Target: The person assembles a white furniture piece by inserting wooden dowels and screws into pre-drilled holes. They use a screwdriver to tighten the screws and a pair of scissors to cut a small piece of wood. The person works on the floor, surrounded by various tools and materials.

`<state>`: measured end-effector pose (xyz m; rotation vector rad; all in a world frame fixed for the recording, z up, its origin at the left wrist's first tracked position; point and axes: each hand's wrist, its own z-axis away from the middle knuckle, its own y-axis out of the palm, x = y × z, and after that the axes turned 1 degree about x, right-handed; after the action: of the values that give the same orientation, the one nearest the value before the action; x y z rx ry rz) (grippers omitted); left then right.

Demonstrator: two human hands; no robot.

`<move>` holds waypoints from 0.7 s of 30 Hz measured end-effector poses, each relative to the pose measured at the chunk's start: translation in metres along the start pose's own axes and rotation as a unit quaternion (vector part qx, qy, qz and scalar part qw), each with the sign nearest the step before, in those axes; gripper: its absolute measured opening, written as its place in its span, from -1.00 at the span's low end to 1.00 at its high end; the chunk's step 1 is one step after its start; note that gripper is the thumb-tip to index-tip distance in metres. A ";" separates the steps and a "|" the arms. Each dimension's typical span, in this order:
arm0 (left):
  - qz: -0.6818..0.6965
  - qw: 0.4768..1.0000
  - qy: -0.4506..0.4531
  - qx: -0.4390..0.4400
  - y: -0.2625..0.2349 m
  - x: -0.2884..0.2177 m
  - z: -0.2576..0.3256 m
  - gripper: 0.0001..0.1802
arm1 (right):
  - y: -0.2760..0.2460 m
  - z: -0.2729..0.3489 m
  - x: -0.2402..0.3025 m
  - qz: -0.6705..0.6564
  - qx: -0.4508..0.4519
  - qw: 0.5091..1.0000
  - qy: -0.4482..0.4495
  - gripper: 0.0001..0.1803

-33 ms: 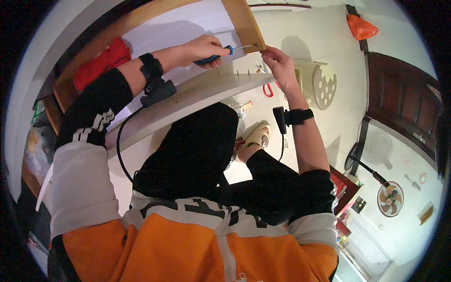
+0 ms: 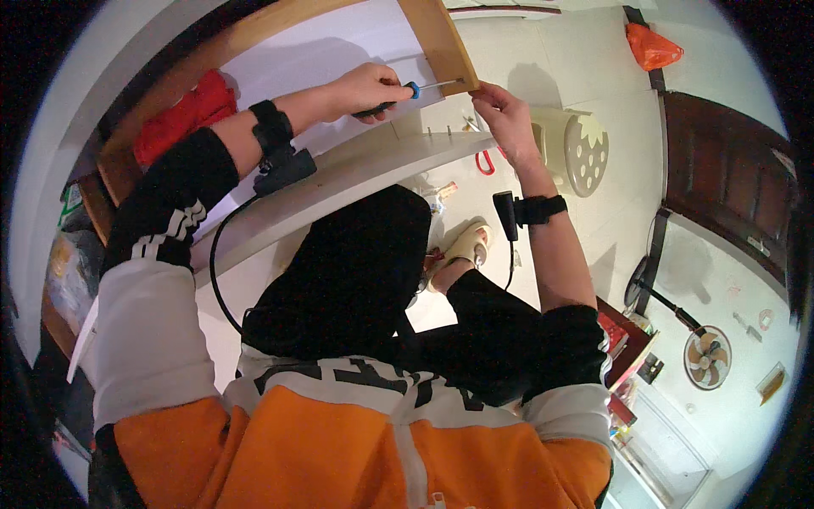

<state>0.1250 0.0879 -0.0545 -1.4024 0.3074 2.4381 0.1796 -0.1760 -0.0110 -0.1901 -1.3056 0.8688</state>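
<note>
Head view: the left hand point(image 2: 366, 88) is wrapped tight round one screwdriver point(image 2: 405, 92), black and blue at the handle, with its thin metal shaft running level from the fist to the wooden panel point(image 2: 441, 38). The tip meets the lower end of that panel, just where the right hand point(image 2: 502, 114) pinches the panel's edge between fingers and thumb to hold it firm. Whether a screw sits under the tip I cannot tell; it is too small to see.

Just below the grip lies one long white board point(image 2: 356, 170), with about three small pegs or screws point(image 2: 439, 131) standing up from it. Each wrist carries one black strap with a small device, two in all. Farther out, on the floor past the right hand, are one red pair of scissors point(image 2: 484, 162), one pale round stool point(image 2: 585, 148) and one standing fan point(image 2: 705, 356).

As I judge it, the tip could slip off and jab the right fingers held so close, if the push goes off line. The panel could also shift if the pinch loosens.
</note>
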 end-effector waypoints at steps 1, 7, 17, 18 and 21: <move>-0.069 0.997 0.025 -0.024 0.002 0.000 0.000 -0.69 | 0.001 0.000 0.001 -0.003 -0.005 1.000 -0.007 -0.65; -0.356 0.898 0.195 -0.169 0.011 0.002 0.008 -0.57 | 0.006 -0.010 0.020 0.287 -0.059 0.949 -0.116 -0.56; -0.386 0.909 0.145 -0.064 0.012 -0.016 0.007 -0.62 | 0.000 -0.071 0.021 0.298 0.060 0.943 -0.139 -0.37; -0.337 0.935 0.107 -0.034 0.012 -0.018 0.008 -0.62 | -0.001 -0.071 0.019 0.295 0.065 0.943 -0.141 -0.35; -0.133 0.989 -0.020 0.067 0.013 -0.018 0.010 -0.64 | 0.000 -0.070 0.018 0.280 0.071 0.945 -0.157 -0.31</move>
<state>0.1206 0.0768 -0.0333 -1.2483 0.2503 2.1847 0.2420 -0.1404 -0.0180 -0.3265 -1.5026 1.5224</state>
